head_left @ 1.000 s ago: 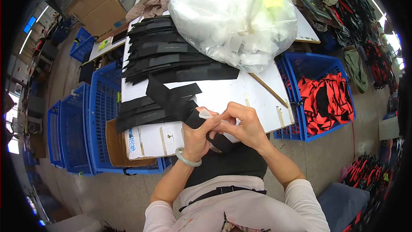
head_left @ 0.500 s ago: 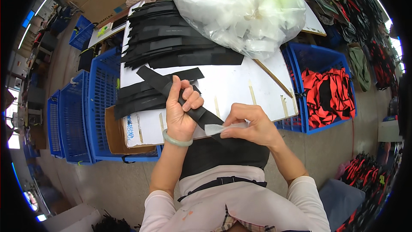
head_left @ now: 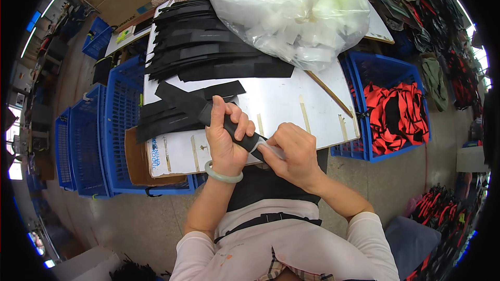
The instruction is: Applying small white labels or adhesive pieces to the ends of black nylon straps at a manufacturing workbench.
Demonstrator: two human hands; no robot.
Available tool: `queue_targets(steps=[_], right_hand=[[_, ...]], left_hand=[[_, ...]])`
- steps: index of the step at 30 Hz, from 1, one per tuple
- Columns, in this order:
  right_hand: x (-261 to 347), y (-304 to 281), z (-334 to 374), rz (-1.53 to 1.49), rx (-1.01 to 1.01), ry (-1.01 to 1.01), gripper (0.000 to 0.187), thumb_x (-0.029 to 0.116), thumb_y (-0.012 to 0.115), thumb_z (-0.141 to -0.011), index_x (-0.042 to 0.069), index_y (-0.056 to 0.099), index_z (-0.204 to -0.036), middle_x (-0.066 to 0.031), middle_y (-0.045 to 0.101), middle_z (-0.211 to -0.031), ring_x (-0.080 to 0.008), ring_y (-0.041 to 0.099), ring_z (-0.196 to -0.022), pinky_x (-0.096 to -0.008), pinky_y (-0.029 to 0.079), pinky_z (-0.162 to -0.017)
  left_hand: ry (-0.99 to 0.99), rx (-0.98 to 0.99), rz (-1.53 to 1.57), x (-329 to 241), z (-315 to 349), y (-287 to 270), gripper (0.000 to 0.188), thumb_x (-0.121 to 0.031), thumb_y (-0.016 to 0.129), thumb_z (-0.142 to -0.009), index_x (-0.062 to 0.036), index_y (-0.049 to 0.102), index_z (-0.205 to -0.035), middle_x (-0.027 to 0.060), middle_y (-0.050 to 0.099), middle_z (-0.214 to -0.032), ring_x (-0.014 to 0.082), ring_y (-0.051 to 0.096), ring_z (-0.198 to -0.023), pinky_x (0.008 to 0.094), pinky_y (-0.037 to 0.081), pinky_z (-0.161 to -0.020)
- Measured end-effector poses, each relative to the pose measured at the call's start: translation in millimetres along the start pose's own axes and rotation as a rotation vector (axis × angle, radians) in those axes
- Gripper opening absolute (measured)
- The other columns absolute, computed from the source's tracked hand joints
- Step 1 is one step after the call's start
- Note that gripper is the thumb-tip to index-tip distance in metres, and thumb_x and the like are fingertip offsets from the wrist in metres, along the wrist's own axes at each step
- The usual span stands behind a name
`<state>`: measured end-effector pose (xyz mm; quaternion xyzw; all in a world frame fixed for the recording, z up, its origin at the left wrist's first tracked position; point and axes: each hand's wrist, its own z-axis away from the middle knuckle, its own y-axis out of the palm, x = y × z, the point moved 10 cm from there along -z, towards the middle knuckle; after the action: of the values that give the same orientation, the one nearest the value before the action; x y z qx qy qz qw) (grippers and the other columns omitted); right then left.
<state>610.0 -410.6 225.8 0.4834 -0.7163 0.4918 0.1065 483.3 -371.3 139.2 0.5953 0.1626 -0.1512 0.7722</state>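
My left hand (head_left: pixel 227 138) is wrapped round a black fabric strip (head_left: pixel 182 100), which slants from the table down toward my lap. Close beside it, my right hand (head_left: pixel 294 153) pinches a thin whitish strip (head_left: pixel 261 143). This pale strip curves against the black one, just below my left fingers; whether it goes fully round is hidden by my right fingers. Under the held piece lie several loose black strips (head_left: pixel 169 120) on the white table (head_left: pixel 284 101). Farther back, more black strips are stacked in an overlapping row (head_left: pixel 208 52).
A clear plastic bag (head_left: pixel 291 15) of white pieces covers the table's far right. A wooden stick (head_left: pixel 329 93) lies below it. Blue crates (head_left: pixel 117 135) and a cardboard box (head_left: pixel 136 164) flank the left side. At right, another blue crate (head_left: pixel 369 138) holds red-and-black pieces (head_left: pixel 398 117).
My right hand has moved left and up, bringing the whitish strip against the black one, where it now bends. My left hand has shifted slightly right and down, keeping its grip.
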Motion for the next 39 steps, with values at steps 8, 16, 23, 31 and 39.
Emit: queue_targets(steps=[8, 16, 23, 31, 39], right_hand=[[-4, -2, 3, -0.017, 0.004, 0.038, 0.027, 0.009, 0.078, -0.068, 0.005, 0.051, -0.071, -0.008, 0.052, -0.066, -0.0256, 0.053, -0.057, -0.0356, 0.041, -0.052], [-3, 4, -1, -0.12, 0.025, 0.022, 0.027, 0.01, 0.079, -0.068, 0.003, 0.053, -0.072, -0.0083, 0.054, -0.067, -0.0257, 0.054, -0.059, -0.0344, 0.042, -0.052], [-5, 8, 1, -0.1, -0.016, 0.072, 0.026, 0.01, 0.079, -0.07, 0.002, 0.054, -0.074, -0.0079, 0.055, -0.069, -0.0241, 0.056, -0.06, -0.0337, 0.044, -0.051], [-2, 1, 4, -0.196, 0.156, 0.145, 0.028, 0.008, 0.078, -0.072, 0.001, 0.056, -0.088, -0.011, 0.057, -0.084, -0.0244, 0.059, -0.064, -0.0338, 0.048, -0.055], [11, 12, -1, -0.191, 0.066, -0.096, 0.02, 0.001, 0.076, -0.072, 0.001, 0.062, -0.087, -0.0087, 0.062, -0.087, -0.0175, 0.061, -0.061, -0.0281, 0.048, -0.051]], left_hand=[[0.043, -0.021, 0.015, -6, -2, 1, 0.037, -0.041, 0.057, -0.095, -0.0118, 0.049, -0.074, -0.0007, 0.044, -0.064, 0.0083, 0.039, -0.044, 0.0256, 0.041, -0.047], [-0.032, -0.022, 0.068, 3, -2, -3, 0.039, -0.043, 0.054, -0.096, -0.0125, 0.048, -0.073, -0.0005, 0.044, -0.064, 0.009, 0.038, -0.044, 0.0256, 0.041, -0.047], [-0.042, -0.001, 0.095, 8, -2, 2, 0.04, -0.046, 0.052, -0.096, -0.0131, 0.047, -0.073, -0.0004, 0.043, -0.064, 0.0091, 0.037, -0.044, 0.0252, 0.039, -0.048], [-0.007, -0.027, 0.195, -15, -10, -5, 0.042, -0.047, 0.054, -0.095, -0.0128, 0.047, -0.071, -0.0005, 0.043, -0.064, 0.0091, 0.035, -0.044, 0.0251, 0.036, -0.047], [-0.107, -0.048, 0.186, 1, -4, -5, 0.043, -0.048, 0.054, -0.095, -0.0126, 0.047, -0.071, -0.0003, 0.042, -0.064, 0.0098, 0.033, -0.044, 0.0252, 0.034, -0.047]])
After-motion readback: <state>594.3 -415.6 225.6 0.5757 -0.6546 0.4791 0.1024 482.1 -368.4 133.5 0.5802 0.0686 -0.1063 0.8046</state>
